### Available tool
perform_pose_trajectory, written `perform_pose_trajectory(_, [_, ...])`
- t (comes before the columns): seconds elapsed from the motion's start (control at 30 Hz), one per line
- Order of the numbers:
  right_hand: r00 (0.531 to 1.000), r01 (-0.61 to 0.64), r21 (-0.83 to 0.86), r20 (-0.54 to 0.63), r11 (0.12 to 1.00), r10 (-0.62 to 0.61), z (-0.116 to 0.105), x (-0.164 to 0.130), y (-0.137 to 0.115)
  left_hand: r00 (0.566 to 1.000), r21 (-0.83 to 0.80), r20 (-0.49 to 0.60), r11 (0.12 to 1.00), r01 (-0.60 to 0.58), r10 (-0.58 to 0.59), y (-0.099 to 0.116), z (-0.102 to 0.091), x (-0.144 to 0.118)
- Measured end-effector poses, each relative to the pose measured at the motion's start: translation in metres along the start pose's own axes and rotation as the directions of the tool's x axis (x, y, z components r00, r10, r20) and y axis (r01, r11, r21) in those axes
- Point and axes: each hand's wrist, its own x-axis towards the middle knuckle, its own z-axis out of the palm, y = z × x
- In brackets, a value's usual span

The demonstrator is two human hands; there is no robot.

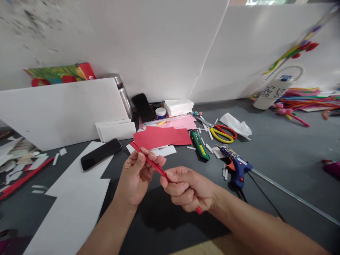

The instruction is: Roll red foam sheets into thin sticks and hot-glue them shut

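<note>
1. At frame centre, thin red rolled paper stick (155, 167) held slantwise above the dark grey tabletop (278, 148), upper tip pointing up-left, lower end poking out under the right fist.
2. Left hand (136, 177): grip narrow, fingertips pinched on the stick's upper part.
3. Right hand (187, 189): grip closed in a fist around the stick's lower part.
4. Likely risks: a thin roll like this probably kinks or unrolls if the two hands twist against each other or squeeze too hard; a loosened pinch could let it slip down onto the tabletop.
5. Just behind the hands, flat red paper sheets (162, 137) over pale pink ones; a black phone (101, 154) on a white cut sheet (77, 198) at lower left.
6. Right of centre: green utility knife (200, 145), yellow-and-red-handled scissors (221, 134), blue hot glue gun (237, 168) with its cable trailing toward the lower right, small white offcuts scattered between.
7. The knife and glue gun lie near the right forearm; a careless sweep could knock them or snag the cable.
8. Upper left: white board leaning on the wall; far right: blurred colourful strips.
</note>
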Motion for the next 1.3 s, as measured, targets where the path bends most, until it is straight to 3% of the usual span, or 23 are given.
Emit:
perform_pose_trajectory(0.07, [0.987,0.055,-0.289,-0.132,0.956,-0.097,-0.001,0.0,0.001,0.999,0.031,-0.042,0.999,-0.006,0.007,-0.002,0.0,0.001])
perform_pose_trajectory(0.1, [0.959,0.071,-0.505,-0.203,0.86,-0.198,-0.002,0.0,0.002,0.997,0.05,-0.069,0.999,-0.013,0.016,-0.003,0.0,0.001])
perform_pose_trajectory(0.13, [0.913,0.055,-0.722,-0.243,0.69,-0.327,-0.002,0.001,0.004,0.995,0.07,-0.096,0.997,-0.02,0.027,-0.005,0.0,0.002])
perform_pose_trajectory(0.2, [0.812,-0.106,-0.973,-0.203,0.204,-0.547,-0.004,0.002,0.008,0.987,0.115,-0.148,0.992,-0.042,0.059,-0.008,0.001,0.002])
perform_pose_trajectory(0.27, [0.776,-0.313,-0.927,-0.123,-0.209,-0.619,-0.006,0.005,0.013,0.978,0.156,-0.185,0.986,-0.064,0.093,-0.011,0.003,0.002])
perform_pose_trajectory(0.3, [0.78,-0.385,-0.859,-0.107,-0.337,-0.617,-0.007,0.007,0.015,0.975,0.169,-0.197,0.983,-0.073,0.106,-0.013,0.004,0.002])
perform_pose_trajectory(0.37, [0.794,-0.455,-0.763,-0.114,-0.459,-0.597,-0.009,0.01,0.018,0.97,0.18,-0.209,0.98,-0.083,0.121,-0.014,0.006,0.002])
perform_pose_trajectory(0.43, [0.793,-0.449,-0.78,-0.123,-0.436,-0.597,-0.01,0.01,0.019,0.972,0.188,-0.201,0.979,-0.082,0.12,-0.015,0.008,0.001])
perform_pose_trajectory(0.53, [0.781,-0.303,-0.922,-0.095,-0.242,-0.617,-0.008,0.007,0.016,0.979,0.2,-0.16,0.976,-0.092,0.125,-0.013,0.007,0.0])
perform_pose_trajectory(0.63, [0.796,-0.098,-0.994,-0.106,0.046,-0.596,-0.004,0.003,0.011,0.985,0.18,-0.126,0.979,-0.094,0.117,-0.01,0.005,-0.001])
perform_pose_trajectory(0.73, [0.841,-0.011,-0.91,-0.232,0.414,-0.488,-0.001,0.002,0.007,0.989,0.17,-0.108,0.982,-0.086,0.105,-0.008,0.006,-0.001])
perform_pose_trajectory(0.8, [0.851,-0.004,-0.853,-0.278,0.523,-0.446,-0.001,0.002,0.006,0.99,0.209,-0.093,0.974,-0.083,0.104,-0.009,0.008,-0.002])
perform_pose_trajectory(0.83, [0.848,-0.011,-0.856,-0.282,0.517,-0.449,-0.001,0.002,0.005,0.992,0.238,-0.086,0.969,-0.071,0.094,-0.01,0.009,-0.003])
perform_pose_trajectory(0.9, [0.836,-0.042,-0.908,-0.261,0.417,-0.483,-0.002,0.002,0.006,0.995,0.285,-0.082,0.958,-0.032,0.058,-0.014,0.01,-0.004])
perform_pose_trajectory(0.97, [0.812,-0.111,-0.969,-0.217,0.22,-0.541,-0.004,0.004,0.008,0.994,0.302,-0.1,0.953,-0.01,0.042,-0.016,0.011,-0.004])
perform_pose_trajectory(1.07, [0.773,-0.321,-0.935,-0.169,-0.148,-0.611,-0.007,0.007,0.014,0.984,0.309,-0.152,0.95,-0.039,0.09,-0.017,0.01,-0.004])
perform_pose_trajectory(1.13, [0.773,-0.413,-0.865,-0.168,-0.285,-0.612,-0.009,0.009,0.016,0.98,0.315,-0.165,0.947,-0.056,0.113,-0.016,0.009,-0.003])
perform_pose_trajectory(1.2, [0.792,-0.379,-0.883,-0.155,-0.276,-0.591,-0.009,0.008,0.017,0.983,0.31,-0.144,0.949,-0.066,0.115,-0.014,0.009,-0.002])
perform_pose_trajectory(1.3, [0.797,-0.198,-0.976,-0.104,-0.094,-0.595,-0.006,0.005,0.014,0.99,0.292,-0.093,0.953,-0.075,0.106,-0.011,0.008,-0.002])
